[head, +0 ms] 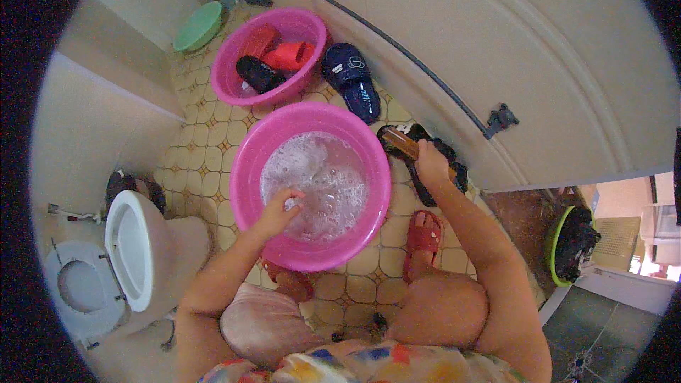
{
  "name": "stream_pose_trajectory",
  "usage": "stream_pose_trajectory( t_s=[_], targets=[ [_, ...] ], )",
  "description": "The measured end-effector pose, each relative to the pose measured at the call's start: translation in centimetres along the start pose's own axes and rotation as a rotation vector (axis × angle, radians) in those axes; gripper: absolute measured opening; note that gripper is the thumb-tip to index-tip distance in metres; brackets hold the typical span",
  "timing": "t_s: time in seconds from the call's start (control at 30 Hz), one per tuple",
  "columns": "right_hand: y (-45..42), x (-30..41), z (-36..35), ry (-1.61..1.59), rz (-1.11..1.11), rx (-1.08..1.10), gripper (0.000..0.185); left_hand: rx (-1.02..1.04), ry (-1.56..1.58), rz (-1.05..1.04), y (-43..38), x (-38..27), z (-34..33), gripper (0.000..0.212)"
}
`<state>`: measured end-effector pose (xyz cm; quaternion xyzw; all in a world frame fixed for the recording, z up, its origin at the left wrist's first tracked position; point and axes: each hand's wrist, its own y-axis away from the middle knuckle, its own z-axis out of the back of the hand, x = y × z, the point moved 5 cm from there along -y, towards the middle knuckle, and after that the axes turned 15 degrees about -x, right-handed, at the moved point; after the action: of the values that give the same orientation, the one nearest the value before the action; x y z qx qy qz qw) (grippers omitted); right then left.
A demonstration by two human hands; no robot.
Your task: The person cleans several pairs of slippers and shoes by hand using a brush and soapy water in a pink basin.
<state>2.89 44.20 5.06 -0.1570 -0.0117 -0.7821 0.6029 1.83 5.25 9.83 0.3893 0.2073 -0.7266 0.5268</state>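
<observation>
A pink plastic basin [379,191] of sudsy water stands on the tiled floor. My left hand [282,211] is over its lower left part, fingers curled and apart, with nothing visible in it. My right hand [430,162] grips a brown-handled brush [400,142] over dark slippers [423,183] to the right of the basin; the brush's bristles are not visible. Dark blue slippers [351,82] lie beyond the basin. Red slippers [287,56] and a black slipper [259,74] are inside a second pink basin [223,82].
A white toilet [154,255] stands at the left. A long wall panel with a dark rail [393,45] runs along the right. A green basin [198,26] leans at the far left. A lime-rimmed tub [556,244] holding dark items sits at the right.
</observation>
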Motion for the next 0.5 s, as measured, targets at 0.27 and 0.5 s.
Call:
stream_pose_trajectory(
  t_s=[0.27,0.5],
  targets=[
    [2.1,7.3,12.2,-0.295,-0.227,-0.056,0.041,0.007,0.497,0.269,-0.5,4.1,-2.8,0.041],
    [0.8,19.4,8.0,-0.436,0.148,0.214,0.029,-0.153,0.778,0.556,-2.0,-0.6,-0.9,0.065]
  ],
)
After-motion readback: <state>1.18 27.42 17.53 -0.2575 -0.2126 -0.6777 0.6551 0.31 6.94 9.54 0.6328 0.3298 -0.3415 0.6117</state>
